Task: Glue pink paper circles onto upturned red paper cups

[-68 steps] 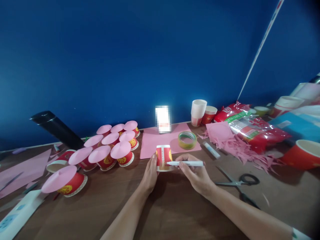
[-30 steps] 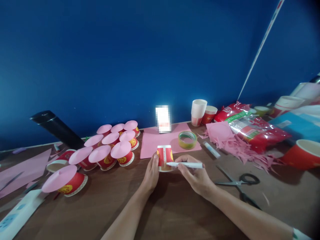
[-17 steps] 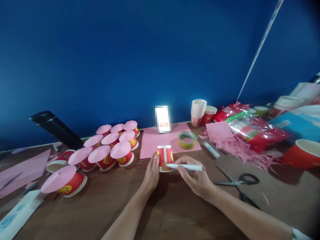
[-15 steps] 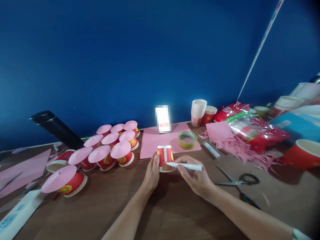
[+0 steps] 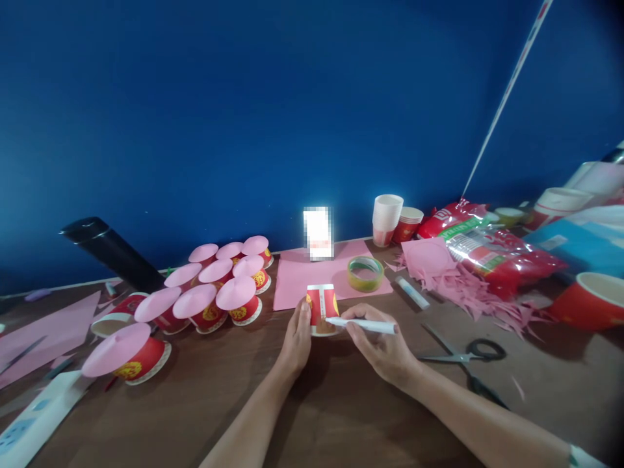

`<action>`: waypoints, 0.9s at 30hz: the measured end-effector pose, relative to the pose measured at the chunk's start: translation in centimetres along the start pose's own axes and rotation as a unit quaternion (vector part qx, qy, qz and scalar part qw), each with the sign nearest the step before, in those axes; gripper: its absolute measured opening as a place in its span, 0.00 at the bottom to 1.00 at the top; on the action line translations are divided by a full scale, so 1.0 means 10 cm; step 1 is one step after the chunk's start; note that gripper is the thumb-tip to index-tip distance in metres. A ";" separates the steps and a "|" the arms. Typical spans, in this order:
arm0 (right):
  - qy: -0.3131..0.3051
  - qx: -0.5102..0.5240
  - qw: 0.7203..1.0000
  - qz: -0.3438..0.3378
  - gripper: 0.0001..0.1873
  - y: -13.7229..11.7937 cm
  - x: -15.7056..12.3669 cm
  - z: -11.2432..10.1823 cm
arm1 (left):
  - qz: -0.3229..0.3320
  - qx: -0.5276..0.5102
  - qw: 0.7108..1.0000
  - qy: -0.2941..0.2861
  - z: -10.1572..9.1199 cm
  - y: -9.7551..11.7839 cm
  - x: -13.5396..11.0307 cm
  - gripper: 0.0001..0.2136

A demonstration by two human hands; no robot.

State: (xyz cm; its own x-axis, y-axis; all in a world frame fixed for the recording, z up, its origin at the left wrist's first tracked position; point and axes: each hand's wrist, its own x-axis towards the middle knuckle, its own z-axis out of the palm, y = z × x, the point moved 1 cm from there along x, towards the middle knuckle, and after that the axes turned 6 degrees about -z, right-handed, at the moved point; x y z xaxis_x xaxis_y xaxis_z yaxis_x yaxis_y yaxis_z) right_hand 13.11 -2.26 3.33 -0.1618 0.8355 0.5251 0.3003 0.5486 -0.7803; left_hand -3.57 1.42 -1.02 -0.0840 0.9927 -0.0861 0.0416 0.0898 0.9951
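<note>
An upside-down red paper cup (image 5: 322,307) with yellow print stands on the brown table (image 5: 312,416) in front of me. My left hand (image 5: 295,341) rests against its left side, fingers closed on the cup wall. My right hand (image 5: 383,348) pinches a white marker pen (image 5: 361,324) held level, its tip touching the lower front of the cup. Both forearms reach in from the bottom of the view.
Several red cups capped with pink paper discs (image 5: 205,302) cluster at left, near a black flask (image 5: 112,250). A pink sheet (image 5: 295,276), tape roll (image 5: 365,273), glue stick (image 5: 412,293), scissors (image 5: 463,357), pink scraps (image 5: 468,292), stacked cups (image 5: 387,218) and a red plastic bag (image 5: 487,250) lie right.
The cup has turned a little under my left hand, its white seam shifting. The pen tip stays on the cup's lower front; my hands barely moved.
</note>
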 end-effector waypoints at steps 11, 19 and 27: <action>0.011 -0.005 1.000 -0.002 0.06 0.00 -0.01 0.00 | 0.018 -0.002 1.000 -0.024 0.02 0.02 -0.01 0.22; 0.001 0.024 1.000 -0.003 0.05 0.04 -0.02 0.02 | 0.016 0.019 1.000 0.001 0.01 0.08 -0.03 0.21; -0.006 -0.010 1.000 -0.013 0.04 0.04 -0.02 0.01 | 0.026 0.051 0.998 -0.002 0.02 0.12 -0.04 0.21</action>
State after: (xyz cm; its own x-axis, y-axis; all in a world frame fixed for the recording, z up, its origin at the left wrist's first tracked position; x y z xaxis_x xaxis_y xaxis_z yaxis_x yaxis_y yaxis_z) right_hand 13.13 -2.24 2.91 -0.1811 0.8218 0.5402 0.3153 0.5689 -0.7596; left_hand -3.31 1.18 0.15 -0.0754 0.9965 -0.0355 0.1477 0.0464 0.9879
